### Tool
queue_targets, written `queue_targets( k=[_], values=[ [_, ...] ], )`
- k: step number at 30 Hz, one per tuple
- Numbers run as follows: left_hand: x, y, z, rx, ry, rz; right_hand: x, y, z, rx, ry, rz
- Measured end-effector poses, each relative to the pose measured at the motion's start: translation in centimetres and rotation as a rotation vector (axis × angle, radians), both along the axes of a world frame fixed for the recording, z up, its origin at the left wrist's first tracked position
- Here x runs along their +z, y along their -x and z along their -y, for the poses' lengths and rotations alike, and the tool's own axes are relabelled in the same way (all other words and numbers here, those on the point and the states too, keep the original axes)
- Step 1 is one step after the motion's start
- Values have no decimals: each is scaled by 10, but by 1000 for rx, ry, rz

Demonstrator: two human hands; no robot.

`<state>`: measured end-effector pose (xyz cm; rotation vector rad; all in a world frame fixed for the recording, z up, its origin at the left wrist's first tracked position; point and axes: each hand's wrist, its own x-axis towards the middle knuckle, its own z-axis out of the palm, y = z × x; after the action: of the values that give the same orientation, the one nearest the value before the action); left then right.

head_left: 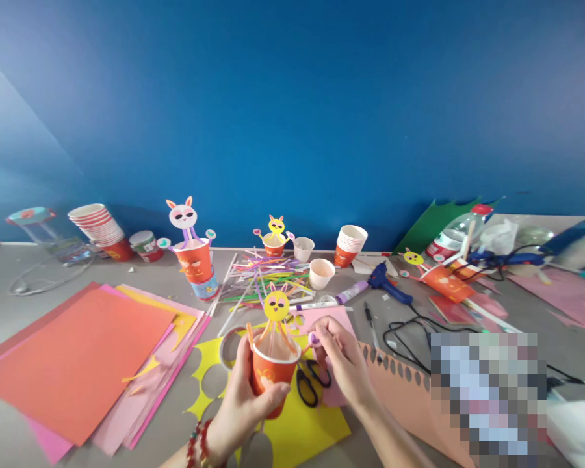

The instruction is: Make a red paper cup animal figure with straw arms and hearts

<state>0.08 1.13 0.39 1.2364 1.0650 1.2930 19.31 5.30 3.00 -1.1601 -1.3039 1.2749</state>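
Observation:
My left hand [246, 393] is wrapped round an orange paper cup [268, 370] with a white rim. From the cup rises a yellow paper animal face [276, 306] with pink ears, carried on orange and pale stems. An orange stem stands up at the cup's left side. At the cup's right, my right hand [338, 354] pinches a small pink and purple paper disc [314, 339], which seems to join an orange stem. Black-handled scissors [308, 389] lie on the table between my hands, beside yellow paper [307, 432] with round holes cut in it.
Finished-looking cup puppets [193, 260] stand at the back. Several coloured pipe-cleaner-like sticks [273, 279] lie piled mid-table. A blue glue gun [387, 286] and its black cable [409, 325] lie at right. Stacked coloured paper [88, 357] covers the left. A plastic bottle [461, 234] leans back right.

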Motion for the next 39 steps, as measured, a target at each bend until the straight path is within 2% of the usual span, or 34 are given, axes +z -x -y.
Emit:
queue_targets(
  k=[6,11,14,17,20,24,28,34,39],
  values=[
    [-2,0,1,2,-12,-10,-1,-1,1,-44,-159,40],
    [4,4,-3,9,1,9,-5,-2,-2,-83,-135,2],
    [10,10,-9,100,43,61,-4,-2,-3,-71,-142,27],
    [15,18,-16,212,81,148,-5,1,-5,2,-160,193],
    [15,23,-21,255,75,209,-11,4,-5,123,-251,431],
    [10,24,-22,217,58,240,-22,14,-1,269,-417,612],
    [6,22,-20,164,30,224,-28,29,8,393,-509,752],
    [7,22,-17,152,21,196,-40,44,16,364,-598,937],
    [7,20,-14,124,4,202,-45,47,15,339,-544,856]
  ],
)
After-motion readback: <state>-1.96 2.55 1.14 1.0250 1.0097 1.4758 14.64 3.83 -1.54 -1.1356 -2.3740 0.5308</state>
